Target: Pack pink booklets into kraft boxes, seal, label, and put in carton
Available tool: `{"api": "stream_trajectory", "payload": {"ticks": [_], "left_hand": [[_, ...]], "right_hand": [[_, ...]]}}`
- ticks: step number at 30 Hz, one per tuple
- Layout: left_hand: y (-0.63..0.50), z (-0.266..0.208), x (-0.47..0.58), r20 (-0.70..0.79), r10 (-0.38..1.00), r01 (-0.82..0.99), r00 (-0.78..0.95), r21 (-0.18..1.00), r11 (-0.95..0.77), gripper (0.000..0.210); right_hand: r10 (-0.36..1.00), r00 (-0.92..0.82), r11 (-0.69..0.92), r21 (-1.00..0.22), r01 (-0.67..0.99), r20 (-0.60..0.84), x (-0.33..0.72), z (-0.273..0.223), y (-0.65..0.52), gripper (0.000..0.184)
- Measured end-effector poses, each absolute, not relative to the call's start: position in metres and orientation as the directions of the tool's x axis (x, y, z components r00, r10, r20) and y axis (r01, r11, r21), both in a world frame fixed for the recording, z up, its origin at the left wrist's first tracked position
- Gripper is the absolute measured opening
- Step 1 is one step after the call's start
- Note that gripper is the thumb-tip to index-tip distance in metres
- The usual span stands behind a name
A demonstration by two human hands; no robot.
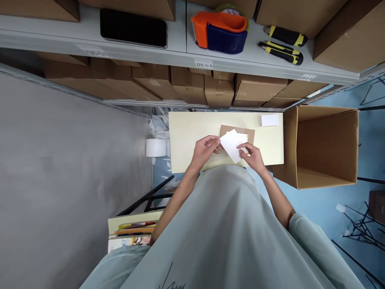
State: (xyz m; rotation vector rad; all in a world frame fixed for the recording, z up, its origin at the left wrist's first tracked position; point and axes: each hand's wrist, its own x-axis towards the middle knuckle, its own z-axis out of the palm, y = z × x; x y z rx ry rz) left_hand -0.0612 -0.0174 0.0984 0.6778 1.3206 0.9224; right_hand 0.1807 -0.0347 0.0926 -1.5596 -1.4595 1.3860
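My left hand [207, 150] pinches the left corner of a white card [234, 146] that is turned at an angle. Thumb and fingers of my right hand [252, 155] close on the right side of the card. Behind it shows another white piece with a small yellow mark [247, 137] at its corner; I cannot tell whether the two are joined. Beneath them a flat brown cardboard piece [252, 133] lies on the pale yellow table [189, 136]. My hands cover part of the cards' edges.
A white stack [270, 120] sits at the table's back right. To the right stands an open cardboard box [327, 146]; a white roll [155, 147] is at the left. The shelf [177, 34] above holds a phone [134, 28], an orange-and-blue tape dispenser [221, 32], cutters [284, 44] and cartons.
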Motion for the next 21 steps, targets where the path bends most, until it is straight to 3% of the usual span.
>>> {"api": "stream_trajectory", "payload": {"ticks": [5,9,14,21], "left_hand": [[-0.013,0.103,-0.100,-0.477,0.855,0.005,0.205,0.874,0.486,0.039],[-0.016,0.108,-0.109,-0.479,0.812,0.014,0.333,0.864,0.504,0.038],[-0.021,0.119,-0.107,-0.454,0.846,-0.046,0.282,0.874,0.484,0.036],[-0.025,0.137,-0.097,-0.439,0.842,0.017,0.313,0.889,0.457,0.033]], "right_hand": [[0.952,-0.175,-0.151,-0.880,0.451,-0.253,0.172,0.116,-0.033,0.019],[0.958,-0.199,-0.086,-0.871,0.484,-0.205,0.171,0.127,-0.027,0.020],[0.935,-0.306,-0.002,-0.866,0.500,-0.179,0.176,0.144,-0.020,0.021],[0.916,-0.363,0.049,-0.854,0.518,-0.168,0.194,0.159,-0.014,0.023]]}}
